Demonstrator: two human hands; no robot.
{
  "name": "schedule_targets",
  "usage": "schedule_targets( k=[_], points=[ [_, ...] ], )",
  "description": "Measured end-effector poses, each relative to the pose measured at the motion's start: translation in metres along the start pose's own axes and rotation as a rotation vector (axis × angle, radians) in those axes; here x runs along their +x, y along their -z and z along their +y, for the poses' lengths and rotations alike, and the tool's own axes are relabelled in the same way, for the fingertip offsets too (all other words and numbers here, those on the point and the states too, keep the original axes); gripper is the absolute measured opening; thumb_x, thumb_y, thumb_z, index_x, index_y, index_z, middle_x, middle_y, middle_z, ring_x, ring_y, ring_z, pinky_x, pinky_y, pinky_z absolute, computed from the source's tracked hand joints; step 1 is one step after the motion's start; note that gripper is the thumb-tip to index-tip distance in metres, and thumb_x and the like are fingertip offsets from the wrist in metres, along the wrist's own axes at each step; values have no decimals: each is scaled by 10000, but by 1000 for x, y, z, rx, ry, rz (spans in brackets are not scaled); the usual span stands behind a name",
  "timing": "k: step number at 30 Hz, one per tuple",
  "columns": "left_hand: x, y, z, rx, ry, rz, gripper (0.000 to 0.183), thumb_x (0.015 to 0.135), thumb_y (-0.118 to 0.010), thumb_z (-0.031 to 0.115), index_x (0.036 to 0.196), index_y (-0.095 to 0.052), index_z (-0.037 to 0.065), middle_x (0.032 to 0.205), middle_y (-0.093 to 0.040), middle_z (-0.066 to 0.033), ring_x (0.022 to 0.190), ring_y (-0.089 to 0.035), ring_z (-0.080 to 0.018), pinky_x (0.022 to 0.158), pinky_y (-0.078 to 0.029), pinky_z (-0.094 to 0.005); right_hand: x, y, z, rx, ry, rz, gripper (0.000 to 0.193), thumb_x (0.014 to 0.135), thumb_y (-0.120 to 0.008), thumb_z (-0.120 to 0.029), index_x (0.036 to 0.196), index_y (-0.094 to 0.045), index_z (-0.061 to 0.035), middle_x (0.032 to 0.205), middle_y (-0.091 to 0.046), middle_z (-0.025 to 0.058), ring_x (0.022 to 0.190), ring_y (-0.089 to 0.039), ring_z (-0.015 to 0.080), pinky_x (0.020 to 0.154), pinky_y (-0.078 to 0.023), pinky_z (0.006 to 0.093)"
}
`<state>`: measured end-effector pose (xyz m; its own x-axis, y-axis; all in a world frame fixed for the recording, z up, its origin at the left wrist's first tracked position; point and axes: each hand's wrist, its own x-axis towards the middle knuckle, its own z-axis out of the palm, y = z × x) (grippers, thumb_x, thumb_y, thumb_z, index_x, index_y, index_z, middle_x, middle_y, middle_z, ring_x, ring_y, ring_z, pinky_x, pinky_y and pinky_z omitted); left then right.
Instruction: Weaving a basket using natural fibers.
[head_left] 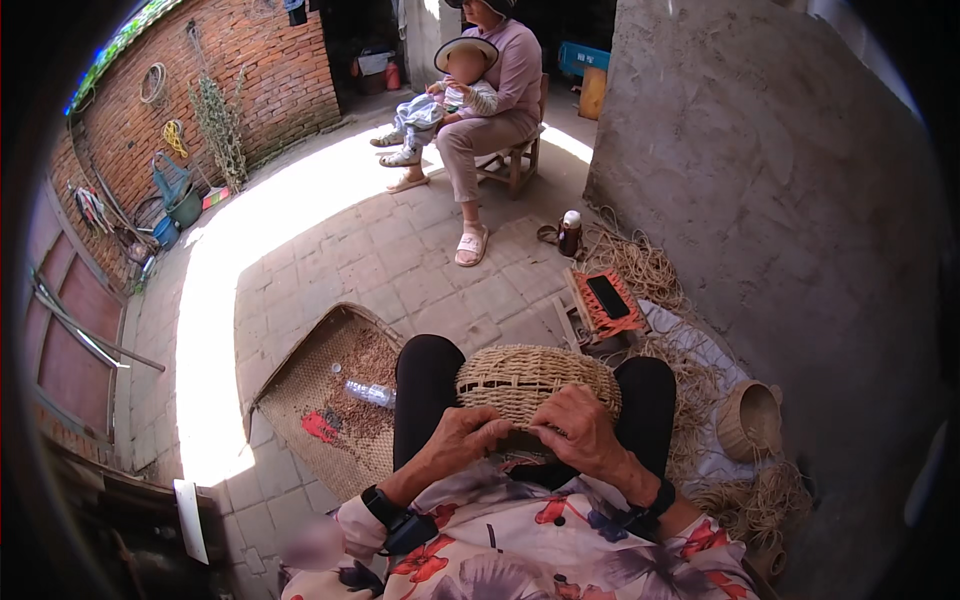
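Observation:
A woven straw basket (537,378) rests on its side in my lap, between my knees, with its rounded woven wall facing up and away. My left hand (466,437) pinches its near edge on the left, thumb and fingers pressed together. Close beside it, my right hand (582,428) is closed on the same edge, thumb and forefinger meeting at the weave. Any single strand between the fingertips is too small to make out. Behind my hands, the inside of the basket is mostly hidden.
A woven tray (300,400) with brown bits and a plastic bottle (371,393) lies left. At right are loose straw cords (640,262), a phone (607,297) on an orange-topped stool, and a smaller basket (750,420) by the wall. Ahead, a seated person (510,90) holds a child.

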<state>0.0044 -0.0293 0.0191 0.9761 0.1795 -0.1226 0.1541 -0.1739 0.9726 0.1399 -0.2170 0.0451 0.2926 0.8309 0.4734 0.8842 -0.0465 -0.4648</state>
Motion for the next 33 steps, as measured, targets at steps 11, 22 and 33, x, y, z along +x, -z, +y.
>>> schedule_targets(
  k=[11, 22, 33],
  points=[
    [-45, 23, 154, -250, -535, -583, 330, 974, -608, 273, 1004, -664, -50, 920, -663, -176, 816, -660, -260, 702, -527, -338, -25, 13, 27, 948, -652, 192, 119, 949, -646, -125, 972, -618, -11, 827, -649, 8, 754, -586, 48, 714, -482, 208],
    [-9, 17, 106, -320, -284, -280, 274, 971, -616, 255, 819, -607, 27, 701, -598, -43, 622, -556, -123, 576, -438, -265, -11, 6, 17, 449, -455, 365, 63, 878, -682, -56, 890, -640, -11, 805, -647, 40, 724, -569, 104, 659, -477, 271],
    [33, -20, 27, -182, 18, -71, 433, 1038, -458, 434, 1073, -623, 35, 731, -586, -14, 543, -465, -58, 493, -382, -208, -11, 5, 3, 149, -178, 243, 121, 775, -710, -37, 864, -638, -77, 813, -627, 75, 781, -596, 287, 748, -444, 392]
  ],
)
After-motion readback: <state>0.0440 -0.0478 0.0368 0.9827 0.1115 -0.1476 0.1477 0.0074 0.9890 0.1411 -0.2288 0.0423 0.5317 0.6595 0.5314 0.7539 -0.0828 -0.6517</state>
